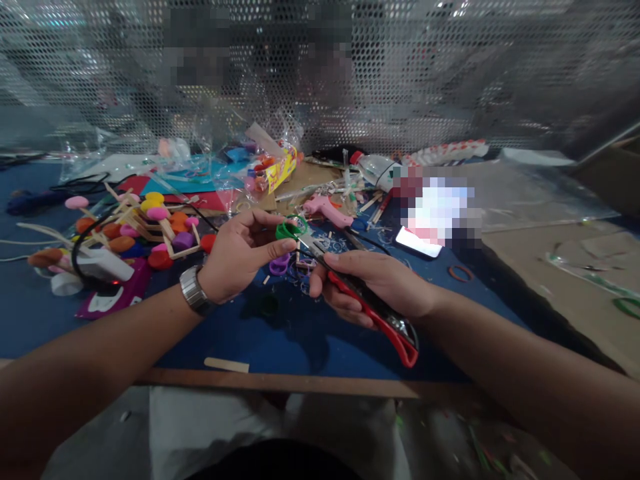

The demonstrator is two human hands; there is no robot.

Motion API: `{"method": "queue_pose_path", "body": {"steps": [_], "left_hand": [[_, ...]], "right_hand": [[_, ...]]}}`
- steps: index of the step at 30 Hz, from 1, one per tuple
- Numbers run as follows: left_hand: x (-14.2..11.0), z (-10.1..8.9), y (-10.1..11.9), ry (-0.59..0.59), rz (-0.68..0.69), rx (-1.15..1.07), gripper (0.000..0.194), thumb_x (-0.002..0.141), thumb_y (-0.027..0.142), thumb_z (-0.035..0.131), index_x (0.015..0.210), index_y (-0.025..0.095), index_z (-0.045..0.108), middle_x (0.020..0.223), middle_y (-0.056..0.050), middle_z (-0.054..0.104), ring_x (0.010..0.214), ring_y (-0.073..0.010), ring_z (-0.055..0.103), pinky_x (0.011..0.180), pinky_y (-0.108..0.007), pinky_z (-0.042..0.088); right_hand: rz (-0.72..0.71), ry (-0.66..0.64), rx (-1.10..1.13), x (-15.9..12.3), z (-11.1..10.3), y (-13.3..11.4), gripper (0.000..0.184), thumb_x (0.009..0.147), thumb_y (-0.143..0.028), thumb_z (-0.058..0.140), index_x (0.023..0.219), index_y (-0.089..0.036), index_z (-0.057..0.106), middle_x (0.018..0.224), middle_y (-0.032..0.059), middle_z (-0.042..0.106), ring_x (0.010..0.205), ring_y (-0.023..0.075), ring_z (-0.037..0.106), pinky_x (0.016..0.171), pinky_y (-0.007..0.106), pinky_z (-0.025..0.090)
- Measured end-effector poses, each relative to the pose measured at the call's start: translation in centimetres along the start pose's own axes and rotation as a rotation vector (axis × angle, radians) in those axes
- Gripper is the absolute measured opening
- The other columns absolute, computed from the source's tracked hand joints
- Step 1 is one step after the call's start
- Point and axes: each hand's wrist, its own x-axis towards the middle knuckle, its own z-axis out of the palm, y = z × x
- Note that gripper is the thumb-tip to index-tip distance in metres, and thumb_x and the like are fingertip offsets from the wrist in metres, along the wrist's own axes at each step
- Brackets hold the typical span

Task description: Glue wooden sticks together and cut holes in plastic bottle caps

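Note:
My left hand (239, 253) pinches a small green ring-shaped piece (287, 230) between thumb and fingers, above the blue work surface (280, 333). A metal watch (194, 291) sits on that wrist. My right hand (373, 287) is closed round a red and black utility knife (380, 313). The knife's blade (309, 245) points left and touches the green piece. A purple ring piece (280, 265) lies on the surface just below the blade.
A craft of popsicle sticks and coloured caps (135, 230) stands at the left. A pink glue gun (325, 210), a plastic bottle (375, 167), a phone (419, 241) and a loose stick (226, 365) lie around. A perforated screen (450, 67) closes the back.

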Motion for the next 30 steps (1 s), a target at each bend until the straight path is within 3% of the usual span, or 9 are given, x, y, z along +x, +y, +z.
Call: {"method": "queue_pose_path", "body": {"steps": [11, 23, 30], "left_hand": [[-0.48, 0.64, 0.47, -0.014, -0.064, 0.005, 0.044, 0.054, 0.026, 0.098, 0.085, 0.015, 0.069, 0.090, -0.006, 0.078, 0.079, -0.0166, 0.073, 0.071, -0.027, 0.061], [-0.16, 0.11, 0.37, -0.010, 0.002, 0.052, 0.048, 0.051, 0.029, 0.100, 0.086, 0.015, 0.070, 0.087, -0.005, 0.076, 0.077, -0.0157, 0.071, 0.069, -0.026, 0.058], [-0.30, 0.14, 0.28, -0.060, -0.033, 0.022, 0.047, 0.055, 0.026, 0.098, 0.092, 0.016, 0.070, 0.092, -0.004, 0.075, 0.082, -0.0159, 0.071, 0.071, -0.026, 0.058]], "right_hand": [[0.005, 0.002, -0.010, 0.22, 0.09, 0.13, 0.042, 0.102, -0.041, 0.044, 0.088, -0.010, 0.069, 0.049, -0.0036, 0.049, 0.035, 0.0100, 0.047, 0.033, 0.019, 0.037], [-0.007, -0.010, 0.004, 0.22, 0.20, 0.08, 0.041, 0.103, -0.038, 0.041, 0.088, -0.011, 0.068, 0.050, -0.0032, 0.049, 0.035, 0.0103, 0.046, 0.033, 0.020, 0.038], [-0.110, 0.151, 0.000, 0.27, -0.08, -0.01, 0.038, 0.096, -0.047, 0.052, 0.083, -0.014, 0.066, 0.050, -0.0035, 0.049, 0.037, 0.0113, 0.046, 0.036, 0.022, 0.037]]}}
